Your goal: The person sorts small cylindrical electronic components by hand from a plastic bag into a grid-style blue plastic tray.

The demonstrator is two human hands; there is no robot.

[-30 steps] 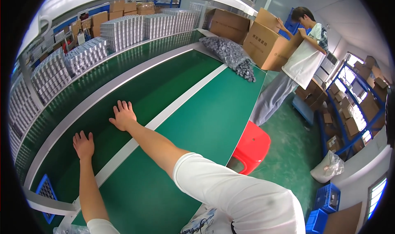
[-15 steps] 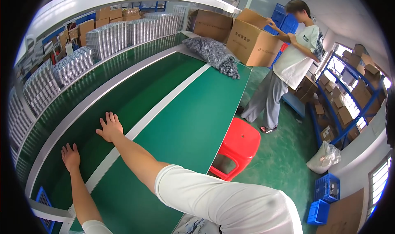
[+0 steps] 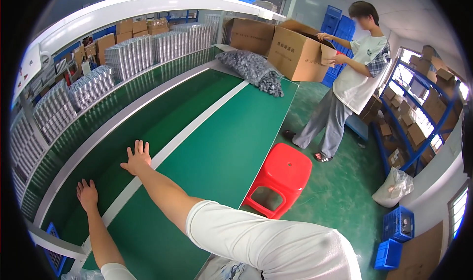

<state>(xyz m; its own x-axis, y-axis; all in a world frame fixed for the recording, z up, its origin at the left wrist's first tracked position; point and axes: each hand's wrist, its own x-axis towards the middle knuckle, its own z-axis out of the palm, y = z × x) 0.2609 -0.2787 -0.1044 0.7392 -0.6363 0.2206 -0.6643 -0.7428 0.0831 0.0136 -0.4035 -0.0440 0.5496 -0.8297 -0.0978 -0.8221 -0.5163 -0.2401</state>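
Note:
My left hand (image 3: 87, 195) rests over the dark green belt (image 3: 106, 154), its fingers stretched out and holding nothing. Farther along the same belt, my right hand (image 3: 138, 159) is spread flat, also with nothing in it. The right forearm crosses the pale metal strip (image 3: 189, 117) that divides the belt from the lighter green tabletop (image 3: 221, 127). At the far end of the table lies a clear plastic bag of small dark grey parts (image 3: 256, 70), some spilling from its mouth. Both hands are well apart from it.
Stacks of silvery cylinders (image 3: 129, 56) line the far side. A co-worker (image 3: 362, 73) grips the flaps of a large cardboard box (image 3: 298, 53) beyond the table. A red stool (image 3: 286, 169) stands at the right edge. Blue shelving (image 3: 411, 117) holds cartons; blue crates (image 3: 398, 223) sit lower right.
The view has shifted slightly. Both my hands stay outspread over the belt. The co-worker's hands have moved on the box, and a side flap is now folded outward.

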